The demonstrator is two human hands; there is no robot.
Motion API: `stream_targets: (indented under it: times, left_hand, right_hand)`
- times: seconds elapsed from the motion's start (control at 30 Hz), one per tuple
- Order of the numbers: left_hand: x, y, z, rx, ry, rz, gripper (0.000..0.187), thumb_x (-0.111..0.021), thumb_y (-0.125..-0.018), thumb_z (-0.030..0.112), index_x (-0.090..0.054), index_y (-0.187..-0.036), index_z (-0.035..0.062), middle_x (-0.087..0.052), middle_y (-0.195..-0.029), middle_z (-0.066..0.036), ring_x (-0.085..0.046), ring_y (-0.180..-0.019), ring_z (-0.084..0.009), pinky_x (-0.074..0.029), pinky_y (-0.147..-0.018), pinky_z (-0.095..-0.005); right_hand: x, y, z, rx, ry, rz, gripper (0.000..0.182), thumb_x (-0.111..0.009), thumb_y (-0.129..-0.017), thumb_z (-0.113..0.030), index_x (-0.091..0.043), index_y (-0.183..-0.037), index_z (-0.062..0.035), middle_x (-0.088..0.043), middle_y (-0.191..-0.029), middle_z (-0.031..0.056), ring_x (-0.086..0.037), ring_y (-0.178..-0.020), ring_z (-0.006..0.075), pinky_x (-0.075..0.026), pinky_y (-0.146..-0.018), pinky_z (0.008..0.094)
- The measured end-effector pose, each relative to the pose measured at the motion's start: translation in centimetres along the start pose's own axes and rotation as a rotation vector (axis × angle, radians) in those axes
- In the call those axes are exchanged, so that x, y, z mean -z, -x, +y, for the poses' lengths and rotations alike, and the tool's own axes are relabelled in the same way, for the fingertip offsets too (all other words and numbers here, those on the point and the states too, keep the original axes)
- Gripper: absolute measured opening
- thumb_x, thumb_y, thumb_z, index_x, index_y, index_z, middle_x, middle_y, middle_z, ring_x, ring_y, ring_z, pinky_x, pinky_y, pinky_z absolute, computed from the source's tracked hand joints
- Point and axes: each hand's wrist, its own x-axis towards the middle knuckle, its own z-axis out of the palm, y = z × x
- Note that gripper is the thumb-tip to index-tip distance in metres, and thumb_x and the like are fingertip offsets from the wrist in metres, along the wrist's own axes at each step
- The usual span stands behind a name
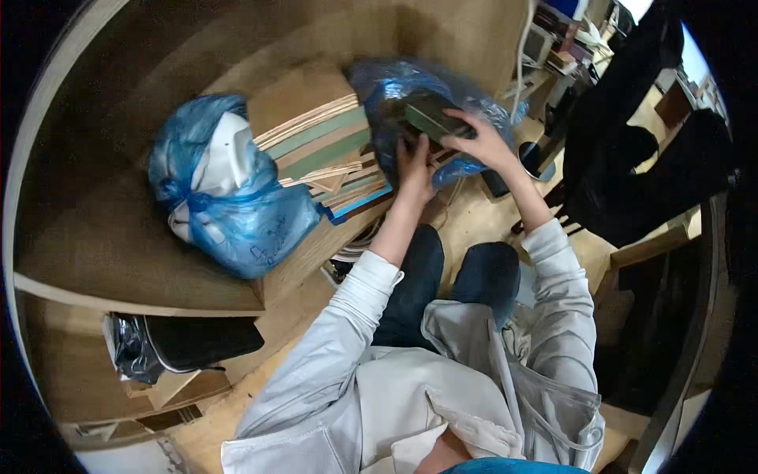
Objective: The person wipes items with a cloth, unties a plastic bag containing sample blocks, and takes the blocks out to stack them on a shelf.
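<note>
A dark green box-like object (430, 114) is held at the upper centre, over a crumpled blue plastic bag (395, 77). My right hand (482, 142) grips its right end, fingers on top and thumb at the near side. Below its left part, my left hand (414, 166) has its fingers raised and apart, near the bag's opening; whether it bears any weight is hard to tell. Just left of the hands stands a stack of brown and green boards or folders (312, 126) on the shelf.
Left of the stack sits a knotted blue bag (260, 229) with white items. A black case (201, 342) lies on the lower shelf (71, 296). A black chair (616, 158) stands at the right, and a cluttered desk (545, 75) is behind. A white cable (521, 55) hangs near the bag.
</note>
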Motion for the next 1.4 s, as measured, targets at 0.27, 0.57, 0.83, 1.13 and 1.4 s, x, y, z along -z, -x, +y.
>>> stream_targets:
  times: [0.27, 0.57, 0.83, 1.13, 1.4]
  left_hand:
    - [1.2, -0.7, -0.9, 0.014, -0.055, 0.123, 0.044, -0.059, -0.086, 0.028, -0.036, -0.122, 0.0159, -0.053, -0.099, -0.002, -0.054, -0.081, -0.0121, -0.041, -0.050, -0.0254]
    - [-0.4, 0.3, -0.3, 0.108, -0.083, 0.329, 0.063, -0.059, -0.086, 0.034, -0.024, -0.137, 0.0212, -0.040, -0.129, -0.008, -0.044, -0.111, -0.0178, -0.041, -0.083, -0.0325]
    - [3.3, -2.5, -4.2, 0.004, -0.133, 0.218, 0.064, -0.059, -0.085, 0.037, -0.025, -0.135, 0.0176, -0.039, -0.129, -0.004, -0.044, -0.106, -0.0174, -0.041, -0.080, -0.0349]
    - [4.3, -2.8, -4.4, 0.085, 0.059, -0.220, 0.068, -0.059, -0.084, 0.038, -0.021, -0.138, 0.0188, -0.029, -0.138, -0.004, -0.038, -0.117, -0.0200, -0.038, -0.088, -0.0377]
    - [1.5, -0.9, -1.6, 0.070, 0.011, 0.100, 0.057, -0.056, -0.088, 0.030, -0.025, -0.135, 0.0171, -0.043, -0.127, -0.008, -0.045, -0.111, -0.0214, -0.042, -0.083, -0.0387]
  right_hand:
    - [-1.0, 0.2, -3.4, 0.009, 0.162, 0.105, 0.045, -0.068, -0.068, -0.021, -0.060, -0.109, -0.0028, -0.059, -0.106, 0.0162, -0.051, -0.107, 0.0237, -0.039, -0.090, 0.0331]
    - [7.4, 3.5, -15.6, 0.095, -0.453, 0.094, 0.057, -0.064, -0.071, -0.037, -0.057, -0.113, 0.0012, -0.055, -0.115, 0.0177, -0.051, -0.108, 0.0271, -0.038, -0.094, 0.0366]
    - [-3.6, -2.6, -25.8, 0.540, 0.217, 0.438, 0.050, -0.067, -0.074, -0.032, -0.056, -0.117, -0.0077, -0.051, -0.121, 0.0160, -0.050, -0.110, 0.0268, -0.039, -0.093, 0.0376]
    - [-2.0, -1.2, -21.6, 0.547, -0.047, 0.359, 0.046, -0.039, -0.093, -0.037, -0.057, -0.112, 0.0011, -0.055, -0.114, 0.0158, -0.052, -0.104, 0.0267, -0.039, -0.090, 0.0371]
    - [2.9, 2.5, -12.9, -0.223, 0.051, -0.280, 0.029, -0.038, -0.091, -0.016, -0.061, -0.097, 0.0022, -0.064, -0.084, 0.0139, -0.061, -0.081, 0.0203, -0.047, -0.074, 0.0285]
